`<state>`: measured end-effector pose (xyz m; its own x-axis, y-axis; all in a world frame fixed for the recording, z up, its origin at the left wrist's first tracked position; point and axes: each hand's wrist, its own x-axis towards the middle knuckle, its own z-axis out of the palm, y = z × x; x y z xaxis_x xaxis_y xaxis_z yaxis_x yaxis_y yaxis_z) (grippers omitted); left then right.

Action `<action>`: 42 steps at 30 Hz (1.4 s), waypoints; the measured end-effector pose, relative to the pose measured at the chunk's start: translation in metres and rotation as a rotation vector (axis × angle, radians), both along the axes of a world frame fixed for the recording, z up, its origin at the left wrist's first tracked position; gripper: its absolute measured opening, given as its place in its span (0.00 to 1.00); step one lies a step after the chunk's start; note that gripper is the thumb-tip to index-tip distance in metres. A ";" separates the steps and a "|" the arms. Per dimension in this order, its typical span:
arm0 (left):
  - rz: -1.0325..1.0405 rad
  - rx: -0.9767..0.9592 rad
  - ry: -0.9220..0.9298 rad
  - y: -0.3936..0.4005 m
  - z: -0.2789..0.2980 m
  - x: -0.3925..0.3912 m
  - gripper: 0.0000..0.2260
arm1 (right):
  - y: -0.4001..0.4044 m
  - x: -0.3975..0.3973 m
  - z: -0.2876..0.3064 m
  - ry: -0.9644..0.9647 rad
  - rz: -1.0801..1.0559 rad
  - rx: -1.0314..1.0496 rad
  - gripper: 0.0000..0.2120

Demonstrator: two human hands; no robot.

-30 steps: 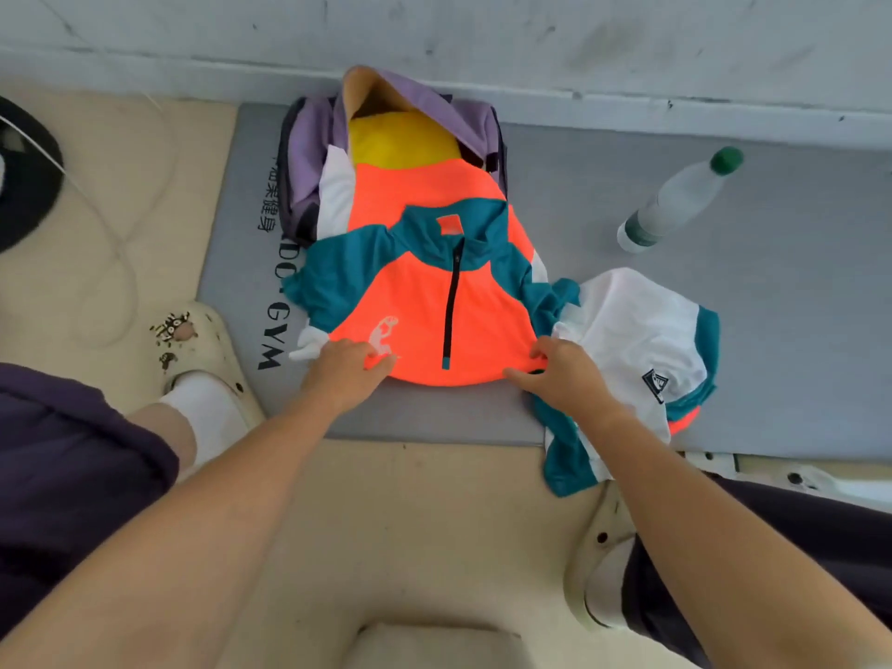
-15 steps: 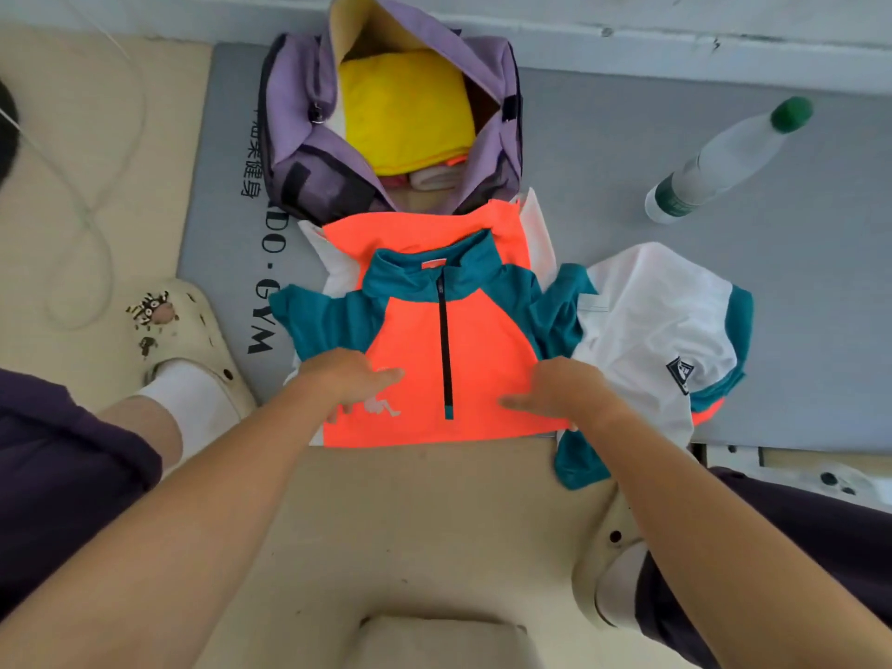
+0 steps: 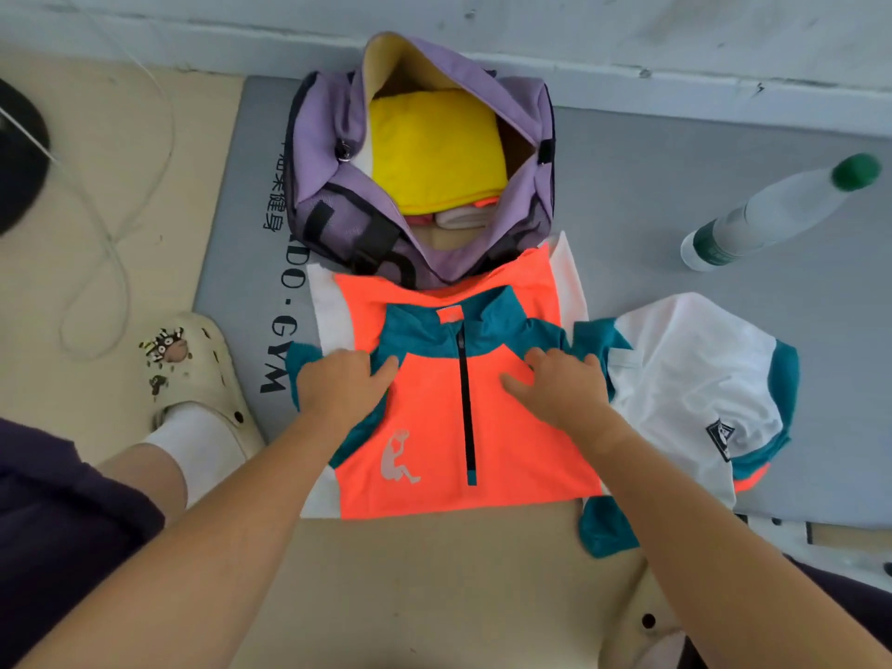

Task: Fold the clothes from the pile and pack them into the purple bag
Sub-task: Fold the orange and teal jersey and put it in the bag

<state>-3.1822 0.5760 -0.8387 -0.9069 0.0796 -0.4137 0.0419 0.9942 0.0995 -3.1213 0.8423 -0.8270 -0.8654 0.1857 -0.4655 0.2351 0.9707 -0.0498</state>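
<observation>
An orange, teal and white zip-neck shirt (image 3: 434, 427) lies flat on the grey gym mat (image 3: 627, 195), collar toward the purple bag (image 3: 328, 185). The bag stands open at the mat's far edge with a folded yellow garment (image 3: 434, 147) inside. My left hand (image 3: 342, 383) presses flat on the shirt's left shoulder. My right hand (image 3: 560, 383) presses flat on its right shoulder. One sleeve (image 3: 695, 379), white with teal trim, spreads out to the right.
A clear plastic bottle (image 3: 772, 210) with a green cap lies on the mat at the right. My cream clog and white sock (image 3: 193, 379) sit left of the mat. A white cable (image 3: 116, 243) loops on the beige floor. A wall runs behind the bag.
The shirt has slid toward me off the bag, uncovering the bag's opening. Both hands have moved up from the hem to the shoulders.
</observation>
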 end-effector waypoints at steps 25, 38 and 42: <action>-0.127 0.551 0.260 0.038 -0.001 -0.122 0.27 | 0.031 -0.152 -0.006 0.493 -0.159 -0.496 0.19; -0.245 0.168 0.216 0.023 -0.013 -0.116 0.11 | 0.059 -0.134 -0.017 0.074 0.065 0.102 0.11; -0.047 0.189 0.555 0.029 -0.001 -0.105 0.18 | 0.050 -0.110 -0.012 0.556 -0.070 0.221 0.12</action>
